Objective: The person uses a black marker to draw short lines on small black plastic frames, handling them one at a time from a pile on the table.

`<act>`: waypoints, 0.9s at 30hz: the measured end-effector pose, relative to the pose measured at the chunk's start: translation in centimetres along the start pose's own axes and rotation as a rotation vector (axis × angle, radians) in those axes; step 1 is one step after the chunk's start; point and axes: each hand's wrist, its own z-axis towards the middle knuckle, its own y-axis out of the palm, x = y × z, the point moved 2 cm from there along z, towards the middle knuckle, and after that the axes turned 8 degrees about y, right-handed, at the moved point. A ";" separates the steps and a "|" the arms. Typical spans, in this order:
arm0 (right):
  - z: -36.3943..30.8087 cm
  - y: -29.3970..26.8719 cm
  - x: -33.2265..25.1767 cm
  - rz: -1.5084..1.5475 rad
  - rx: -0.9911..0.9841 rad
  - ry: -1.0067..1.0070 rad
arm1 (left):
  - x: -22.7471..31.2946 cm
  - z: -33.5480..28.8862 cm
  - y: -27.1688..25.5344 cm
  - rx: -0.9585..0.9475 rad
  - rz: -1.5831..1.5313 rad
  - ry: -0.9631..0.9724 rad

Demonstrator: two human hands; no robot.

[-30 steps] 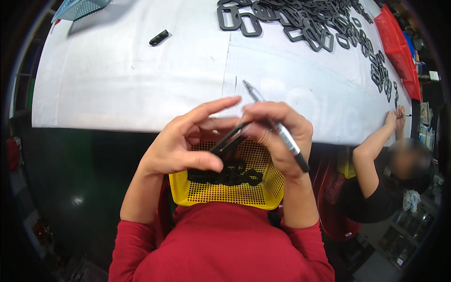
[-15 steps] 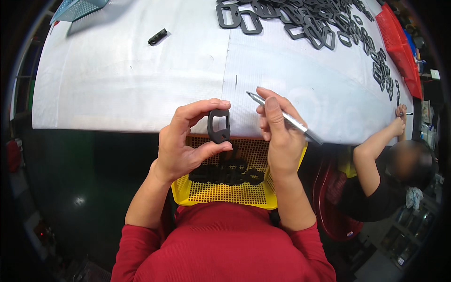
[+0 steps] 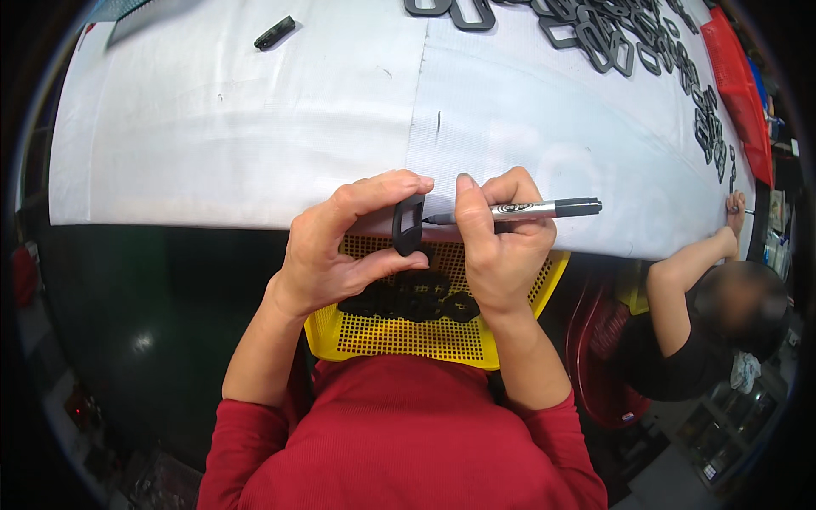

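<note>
My left hand (image 3: 327, 234) pinches a black frame-shaped piece (image 3: 409, 240) between thumb and fingertips, turned nearly edge-on at the table's front edge. My right hand (image 3: 507, 246) is closed around a silver-and-black marker pen (image 3: 531, 210). The pen lies almost level, and its dark tip points left at the piece's right edge; whether it touches cannot be made out. Below both hands, a yellow mesh basket (image 3: 408, 344) holds several black pieces (image 3: 398, 297).
The white-covered table (image 3: 238, 144) carries a heap of black frames (image 3: 595, 38) at the far right and a small black cylindrical object (image 3: 274, 33) at the far left. A red basket (image 3: 735, 93) stands by the right edge. Another person (image 3: 680, 306) works at the right, beside a red chair (image 3: 586, 374).
The marker has swung from slanting to nearly level, its tip now close to the black piece. The piece has turned more edge-on. The table view has shifted upward.
</note>
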 end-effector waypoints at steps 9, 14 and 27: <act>0.1 0.0 -0.1 -0.087 -0.023 -0.039 | 0.0 -0.1 0.1 0.018 0.011 -0.020; 0.1 0.1 -0.2 -0.095 -0.028 -0.071 | 0.0 0.0 0.1 0.016 0.018 -0.012; -0.2 -0.2 0.2 -0.061 0.000 -0.128 | 0.0 0.0 0.0 -0.006 0.042 0.020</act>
